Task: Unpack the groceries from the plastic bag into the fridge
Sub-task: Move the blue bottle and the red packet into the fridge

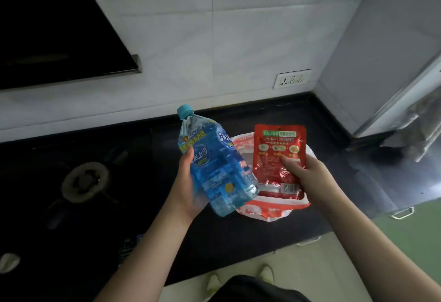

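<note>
The left hand (188,182) is closed around the lower body of a clear plastic bottle with a blue label and a light-blue screw cap (214,165). The thumb presses on the label's upper left edge; the palm and remaining fingers wrap behind and beneath the base. The bottle is tilted, with the cap pointing up and away from the grip and the base low, toward the person.

The right hand (307,177) pinches a flat red foil pouch with printed food pictures (278,158). The thumb lies on the printed face at mid-height; the other fingers are behind the pouch and hidden. The pouch stands nearly upright, its top edge above the grip and its barcoded bottom edge below it. Its left edge is just beside the bottle; contact between the two cannot be determined.

Directly beneath both held items, a red-and-white thin plastic bag (269,211) rests on the black glossy countertop (238,235). Both items are held clear above the bag.

To the left of the left-hand grip, a round gas burner (84,180) is set in the countertop. To the right of the right-hand grip and above it stands the grey fridge (381,46). A white wall socket (293,78) is mounted on the tiled wall beyond the pouch.
</note>
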Action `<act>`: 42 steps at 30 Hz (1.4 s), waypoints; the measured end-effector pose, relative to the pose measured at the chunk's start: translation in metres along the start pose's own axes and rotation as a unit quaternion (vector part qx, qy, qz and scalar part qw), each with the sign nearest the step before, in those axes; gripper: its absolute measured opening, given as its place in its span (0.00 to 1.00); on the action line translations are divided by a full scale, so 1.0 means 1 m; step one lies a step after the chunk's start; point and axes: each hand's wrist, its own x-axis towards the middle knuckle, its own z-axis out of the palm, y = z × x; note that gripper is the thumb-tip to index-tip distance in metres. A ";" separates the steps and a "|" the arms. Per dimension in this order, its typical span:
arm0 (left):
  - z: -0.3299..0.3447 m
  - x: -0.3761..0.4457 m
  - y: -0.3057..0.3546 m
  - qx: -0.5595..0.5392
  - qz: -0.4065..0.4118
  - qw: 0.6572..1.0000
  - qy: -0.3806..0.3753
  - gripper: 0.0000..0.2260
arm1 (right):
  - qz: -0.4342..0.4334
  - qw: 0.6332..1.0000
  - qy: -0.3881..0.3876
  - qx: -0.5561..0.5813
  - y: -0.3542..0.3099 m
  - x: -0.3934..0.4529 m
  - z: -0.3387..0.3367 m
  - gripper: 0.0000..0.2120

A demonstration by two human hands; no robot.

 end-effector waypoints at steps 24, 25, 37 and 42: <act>0.036 -0.102 -0.041 0.191 0.221 0.943 0.161 0.28 | -0.017 0.984 -0.177 0.031 0.017 -0.029 -0.036 0.16; 0.039 -0.109 -0.047 0.190 0.227 0.939 0.175 0.27 | -0.017 0.981 -0.190 0.032 0.019 -0.029 -0.039 0.15; 0.041 -0.235 -0.094 0.200 0.285 0.863 0.366 0.32 | -0.045 0.912 -0.404 -0.064 0.035 -0.071 0.008 0.15; 0.032 -0.303 -0.104 0.171 0.314 0.825 0.439 0.32 | -0.077 0.883 -0.453 -0.092 0.039 -0.111 0.056 0.10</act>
